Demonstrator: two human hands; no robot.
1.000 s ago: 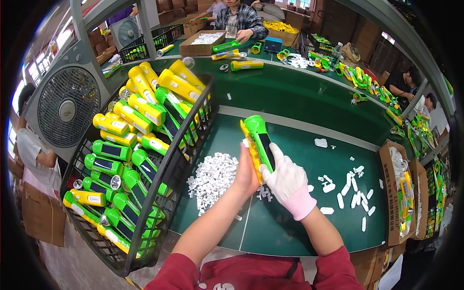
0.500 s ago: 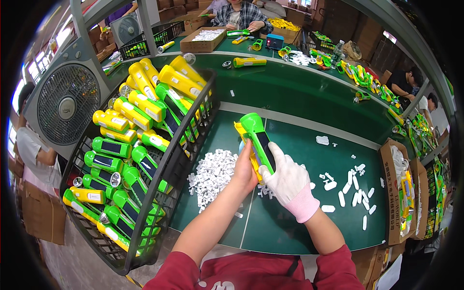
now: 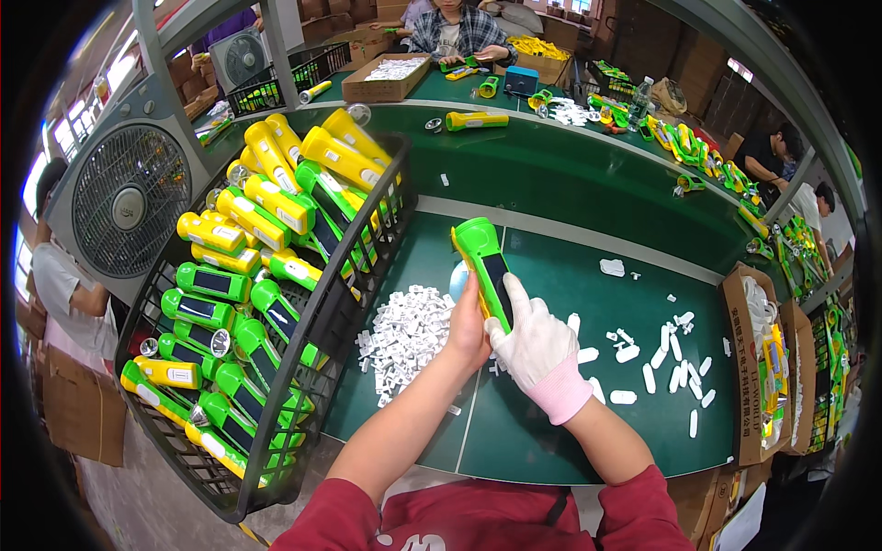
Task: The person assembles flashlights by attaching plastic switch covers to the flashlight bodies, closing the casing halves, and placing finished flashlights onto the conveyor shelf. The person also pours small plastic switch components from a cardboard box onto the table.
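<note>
At far left a basket (image 3: 303, 367) holds torches. Beside it, white clips (image 3: 404, 335) lie on the green surface (image 3: 588, 275). Both hands grip a green torch (image 3: 485, 268) there: bare left hand (image 3: 466, 329) curled underneath, gloved right hand (image 3: 533, 344) fingers (image 3: 516, 296) wrapped round its body. Rigid, light, smooth plastic, likely; hold mid-barrel.
</note>
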